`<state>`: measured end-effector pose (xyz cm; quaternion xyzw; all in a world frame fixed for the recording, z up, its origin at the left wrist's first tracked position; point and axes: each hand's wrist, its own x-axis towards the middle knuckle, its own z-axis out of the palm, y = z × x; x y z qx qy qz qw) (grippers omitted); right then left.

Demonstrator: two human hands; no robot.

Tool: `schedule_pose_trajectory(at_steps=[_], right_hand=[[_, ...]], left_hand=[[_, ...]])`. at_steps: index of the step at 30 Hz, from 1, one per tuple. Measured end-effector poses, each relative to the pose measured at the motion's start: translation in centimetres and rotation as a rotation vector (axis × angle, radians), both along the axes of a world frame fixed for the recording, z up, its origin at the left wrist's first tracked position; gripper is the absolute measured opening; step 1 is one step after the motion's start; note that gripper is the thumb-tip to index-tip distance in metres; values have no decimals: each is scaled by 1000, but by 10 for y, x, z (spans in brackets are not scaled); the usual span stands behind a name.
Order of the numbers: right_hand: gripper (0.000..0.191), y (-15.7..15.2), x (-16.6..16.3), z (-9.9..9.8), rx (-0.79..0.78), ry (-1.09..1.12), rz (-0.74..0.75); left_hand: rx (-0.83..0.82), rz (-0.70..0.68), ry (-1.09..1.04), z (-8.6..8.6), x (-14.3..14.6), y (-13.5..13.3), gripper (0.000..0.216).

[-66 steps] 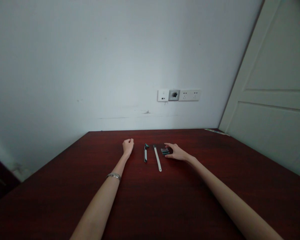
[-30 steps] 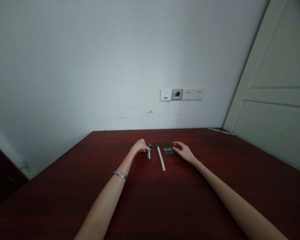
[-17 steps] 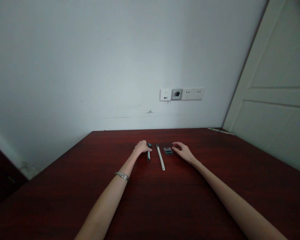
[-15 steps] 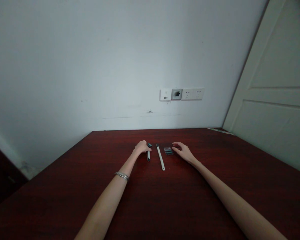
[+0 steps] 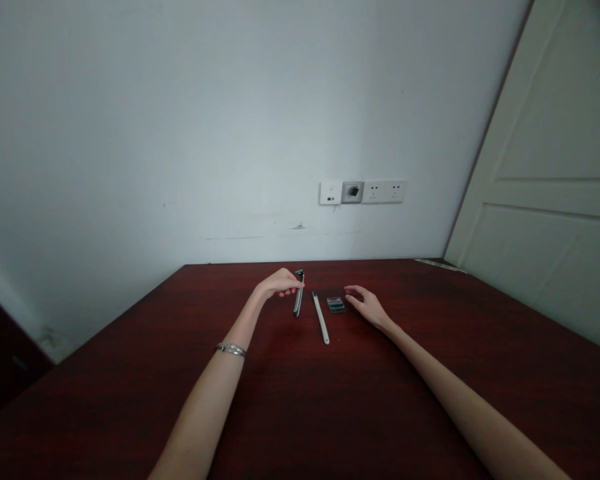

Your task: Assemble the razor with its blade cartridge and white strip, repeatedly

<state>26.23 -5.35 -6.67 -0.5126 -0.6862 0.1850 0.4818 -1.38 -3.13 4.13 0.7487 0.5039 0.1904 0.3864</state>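
Note:
My left hand pinches a razor with a dark head and a slim, light and dark handle. The razor is just below its head between thumb and fingers, held at a steep tilt, its handle pointing down. Just right of it, a long white stick with a dark tip at the far end and a small hole at the near end lies on the table. Beside that is a small clear case with dark strips. My right hand rests at the case's right edge, thumb and fingers apart, holding nothing.
The dark red wooden table runs back to a white wall. Wall sockets and a switch plate are above its back edge. A pale panelled door stands at the right.
My left hand has raised the razor from the table and moved slightly up, its wrist now arched. My right hand, the white stick and the clear case have stayed about where they were.

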Motion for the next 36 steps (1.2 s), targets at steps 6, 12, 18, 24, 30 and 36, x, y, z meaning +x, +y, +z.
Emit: schedule_pose_trajectory(at_steps=[6,12,18,24,30,36], right_hand=[[27,-8,-14,13,64,115,7],[27,-27,-60,39,-125,503,181],[24,-52,-94,56,-532,915,495],[35,-65,-102,65,-670,960,591],[32,-64,-102,65,-679,999,568],[25,-64,-103,65,-616,1019,525]], left_hand=[[-5,-93,-124,21,4,-14,33],[-33,-176,-165,30,11,-22,33],[-81,-247,-174,31,19,-28,35],[-92,-274,-191,28,22,-29,37],[-118,-311,-237,22,21,-24,36],[-167,-290,-251,22,20,-24,38]])
